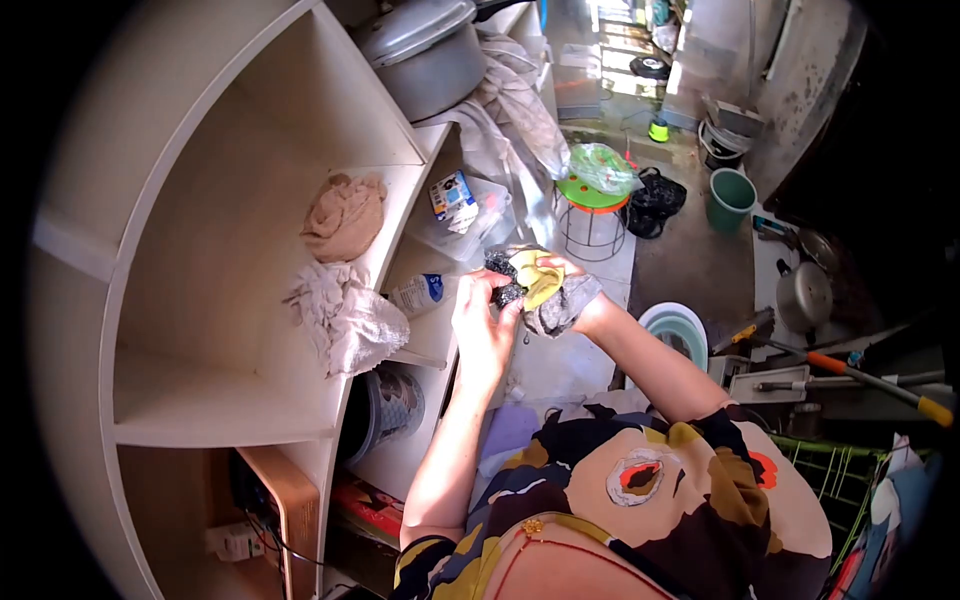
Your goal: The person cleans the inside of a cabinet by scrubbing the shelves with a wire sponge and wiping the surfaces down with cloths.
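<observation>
In front of my chest both hands are on one crumpled bundle. My left hand (482, 322) pinches the dark, shiny, crinkled material (505, 280), which looks like black plastic. My right hand (590, 308) is closed around a soft yellow piece (540, 282), perhaps a cloth, with its thumb laid over it. A crumpled grey piece (565, 308) hangs below the yellow one, against my right palm and wrist. Folds hide part of the fingers. Close to the left hand, a clear packet with a blue label (420, 292) lies on the shelf.
On my left a white shelf unit (230, 425) holds crumpled cloths (350, 315) and a large pot (425, 60). Ahead stand a green-topped stool (593, 192), a black bag (655, 200) and a green bucket (731, 198). A basin (675, 330) and long-handled tools (850, 368) are on my right.
</observation>
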The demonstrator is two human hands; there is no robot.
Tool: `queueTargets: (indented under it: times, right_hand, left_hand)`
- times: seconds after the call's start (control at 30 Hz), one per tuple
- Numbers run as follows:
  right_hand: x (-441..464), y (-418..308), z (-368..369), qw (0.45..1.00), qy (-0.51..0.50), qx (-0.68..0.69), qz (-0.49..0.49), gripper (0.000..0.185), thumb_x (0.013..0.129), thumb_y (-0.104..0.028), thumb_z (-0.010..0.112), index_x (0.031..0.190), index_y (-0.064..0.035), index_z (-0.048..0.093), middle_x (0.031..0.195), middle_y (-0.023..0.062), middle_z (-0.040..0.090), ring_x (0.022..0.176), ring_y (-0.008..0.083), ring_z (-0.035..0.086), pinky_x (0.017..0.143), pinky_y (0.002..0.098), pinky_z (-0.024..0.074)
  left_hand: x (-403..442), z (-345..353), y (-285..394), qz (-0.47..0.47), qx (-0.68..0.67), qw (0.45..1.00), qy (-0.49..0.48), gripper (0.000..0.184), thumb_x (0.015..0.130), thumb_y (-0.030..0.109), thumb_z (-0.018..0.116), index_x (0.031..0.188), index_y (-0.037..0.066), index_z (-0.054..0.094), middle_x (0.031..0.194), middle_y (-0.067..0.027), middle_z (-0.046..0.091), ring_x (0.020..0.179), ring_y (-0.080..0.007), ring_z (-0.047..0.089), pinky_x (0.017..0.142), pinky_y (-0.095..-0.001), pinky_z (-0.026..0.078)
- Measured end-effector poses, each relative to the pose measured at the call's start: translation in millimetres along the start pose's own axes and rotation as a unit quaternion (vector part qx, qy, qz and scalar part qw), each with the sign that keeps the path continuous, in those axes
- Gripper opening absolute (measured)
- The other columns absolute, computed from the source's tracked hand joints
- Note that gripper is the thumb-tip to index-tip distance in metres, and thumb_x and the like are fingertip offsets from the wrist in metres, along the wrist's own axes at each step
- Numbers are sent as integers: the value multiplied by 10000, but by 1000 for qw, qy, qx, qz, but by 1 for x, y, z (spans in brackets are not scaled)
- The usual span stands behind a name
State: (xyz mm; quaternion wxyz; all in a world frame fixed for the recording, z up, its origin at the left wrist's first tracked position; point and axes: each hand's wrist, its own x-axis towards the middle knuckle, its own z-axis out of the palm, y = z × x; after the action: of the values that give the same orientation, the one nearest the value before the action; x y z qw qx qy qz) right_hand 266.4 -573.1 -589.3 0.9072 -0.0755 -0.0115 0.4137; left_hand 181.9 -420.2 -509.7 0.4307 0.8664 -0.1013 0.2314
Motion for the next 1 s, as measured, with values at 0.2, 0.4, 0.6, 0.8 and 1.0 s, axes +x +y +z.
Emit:
queueTargets:
  times: [0.2, 0.4, 0.6, 0.8, 1.0]
  right_hand:
    - [-30, 21, -5, 967, 161, -174, -93, 326, 888, -65, 651, 1202, -59, 563, 1007, 64, 649, 868, 183, 677, 718, 323, 577]
    - [-27, 3, -29, 937, 184, -222, -198, 371, 833, 62, 601, 1190, -32, 577, 1002, 84, 659, 846, 193, 680, 714, 320, 581]
    - [1, -63, -60, 949, 101, -161, -249, 482, 772, 64, 593, 1251, 14, 558, 1092, 133, 666, 960, 261, 688, 831, 390, 590]
    - [28, -179, -127, 938, 121, -154, -288, 553, 758, 72, 587, 1306, 23, 528, 1206, 154, 642, 1072, 301, 663, 944, 436, 550]
    - [69, -319, -233, 877, 275, -212, -334, 562, 716, 76, 654, 1264, 4, 552, 1141, 116, 650, 1008, 241, 667, 898, 382, 552]
  left_hand:
    - [-11, 22, -15, 65, 67, 992, -87, 453, 699, -108, 673, 1118, 22, 559, 1013, -161, 609, 892, -336, 632, 785, -412, 517]
    - [10, 43, -24, 1, -67, 978, -200, 586, 707, -76, 698, 1256, 21, 518, 1266, -207, 586, 1176, -396, 568, 1004, -437, 458]
    - [49, 40, -21, 31, 33, 988, -150, 730, 760, 18, 720, 1428, 18, 428, 1436, -203, 479, 1375, -382, 402, 1151, -432, 315]
    - [104, -19, -33, 13, 206, 977, 43, 386, 903, 90, 612, 1276, -1, 581, 1330, -189, 585, 1303, -342, 494, 1113, -481, 383]
    - [168, -43, -55, -59, 412, 899, 136, 354, 971, 130, 566, 1292, -19, 572, 1336, -192, 572, 1270, -337, 505, 1069, -462, 382]
